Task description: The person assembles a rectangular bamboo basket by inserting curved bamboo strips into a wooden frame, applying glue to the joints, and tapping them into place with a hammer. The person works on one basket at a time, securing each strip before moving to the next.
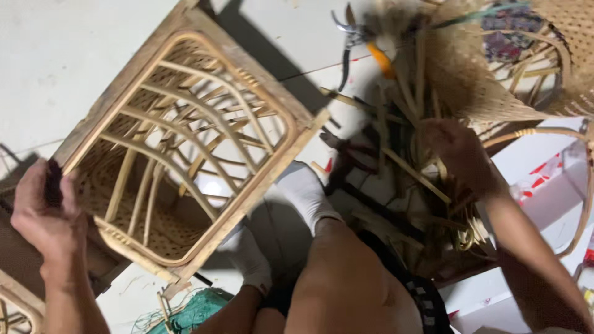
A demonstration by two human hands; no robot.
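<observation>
A square rattan frame with curved cane ribs and a woven side lies tilted on the pale floor. My left hand grips its lower left corner. My right hand reaches into a heap of cane strips at the right; blur hides whether its fingers hold a strip. My feet in white socks rest by the frame's lower right edge.
Pliers with dark handles and an orange-handled tool lie at the top of the heap. Woven cane sheets and another rattan piece fill the upper right. Green cord lies on the floor below.
</observation>
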